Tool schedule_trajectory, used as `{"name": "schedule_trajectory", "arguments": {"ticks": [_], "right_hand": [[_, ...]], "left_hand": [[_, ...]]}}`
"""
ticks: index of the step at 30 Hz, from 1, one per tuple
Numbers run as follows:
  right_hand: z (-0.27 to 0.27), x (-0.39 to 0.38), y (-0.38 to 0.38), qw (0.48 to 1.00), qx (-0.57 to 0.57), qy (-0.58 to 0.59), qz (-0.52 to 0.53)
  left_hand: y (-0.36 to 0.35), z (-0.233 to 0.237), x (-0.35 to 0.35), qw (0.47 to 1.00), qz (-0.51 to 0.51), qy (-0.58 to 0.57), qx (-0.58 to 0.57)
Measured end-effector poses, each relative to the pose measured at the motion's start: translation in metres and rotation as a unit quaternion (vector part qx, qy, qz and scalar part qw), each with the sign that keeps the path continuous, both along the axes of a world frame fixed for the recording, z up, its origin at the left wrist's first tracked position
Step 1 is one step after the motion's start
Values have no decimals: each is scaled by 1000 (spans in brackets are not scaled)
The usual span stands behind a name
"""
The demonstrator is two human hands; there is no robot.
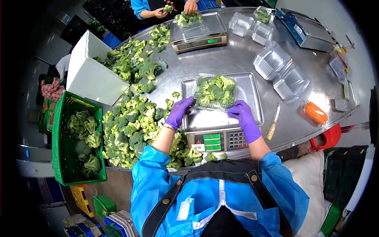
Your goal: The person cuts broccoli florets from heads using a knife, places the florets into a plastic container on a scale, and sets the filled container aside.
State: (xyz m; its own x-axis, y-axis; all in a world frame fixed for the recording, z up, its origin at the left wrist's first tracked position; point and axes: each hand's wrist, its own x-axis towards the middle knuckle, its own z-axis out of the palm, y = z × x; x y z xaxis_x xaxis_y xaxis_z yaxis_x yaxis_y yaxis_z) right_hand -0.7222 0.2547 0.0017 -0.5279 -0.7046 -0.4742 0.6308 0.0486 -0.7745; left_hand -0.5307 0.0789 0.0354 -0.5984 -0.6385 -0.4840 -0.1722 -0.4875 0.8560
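My left hand [179,112], in a purple glove, is closed on the left edge of a clear plastic clamshell box [202,102]. My right hand [241,114], gloved the same way, pinches the box's near right corner. Broccoli florets [216,90] fill the box, which is over the steel pan [249,98] of a digital scale [215,141] with lit green digits. Left of the scale, a big heap of cut broccoli [136,132] spreads up to my left forearm. A knife [273,122] with a pale handle lies right of the scale.
A green crate [59,146] with broccoli and a tipped white foam box [90,71] stand at the left. Stacked clear boxes [276,65] and packed carrots [316,113] are on the right. Across the table, another person's hands [191,6] handle broccoli at a second scale [199,41].
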Motion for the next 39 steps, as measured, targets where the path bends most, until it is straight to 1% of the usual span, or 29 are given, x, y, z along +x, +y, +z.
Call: {"name": "schedule_trajectory", "arguments": {"ticks": [2,3,4,5,7,9,10,13,14,15,17,21,23,25,27,28,29,31,33,35,36,38,39], "right_hand": [[4,2,1,1000,0,3,-1],[5,3,0,1000,0,5,-2],[4,2,0,1000,-2,5,-1],[2,2,-1,1000,-6,7,1],[0,2,-1,1000,-9,8,5],[0,2,0,1000,-20,1,1],[-1,3,-1,1000,-20,1,3],[-3,4,-1,1000,-12,5,-7],[-2,4,0,1000,-17,11,-7],[-1,5,-1,1000,-22,16,-7],[2,6,-1,1000,-18,18,-10],[1,5,-2,1000,-9,17,-13],[2,9,-2,999,-8,22,-23],[2,3,0,999,-8,31,-39],[2,-8,-2,994,49,-29,94],[3,-13,-1,989,44,-54,129],[3,-14,-1,991,44,-54,118],[1,-17,-5,984,48,-70,159],[0,-20,-7,984,50,-69,154],[3,-21,-8,980,64,-56,178],[5,-23,-10,981,61,-56,176],[10,-25,-11,969,89,-26,230],[8,-27,-13,969,87,-26,228]], "left_hand": [[1,2,1,1000,22,0,-14],[-1,-3,0,1000,22,1,-14],[-5,-14,1,1000,19,12,4],[-7,-14,2,999,15,21,21],[-10,-15,1,999,12,5,34],[-8,-11,-2,994,12,78,70],[-6,-9,-4,993,31,80,77],[-10,-21,-7,993,39,88,66],[-10,-17,-9,996,57,72,20],[-13,-12,-7,995,49,91,5],[-18,-1,-11,996,37,75,31],[-34,-15,-11,999,24,34,13],[-48,-16,-7,995,-83,-20,57],[-57,-12,-8,987,-142,-43,67],[-61,-5,-12,978,-190,-73,40],[-63,0,-15,973,-209,-92,30],[-65,1,-17,970,-220,-100,26],[-71,0,-22,962,-244,-120,33],[-74,2,-26,958,-252,-134,38],[-78,0,-27,951,-257,-160,64],[-78,-1,-27,952,-253,-157,68],[-79,-4,-26,952,-254,-153,71],[-79,-3,-27,953,-254,-146,77]]}}
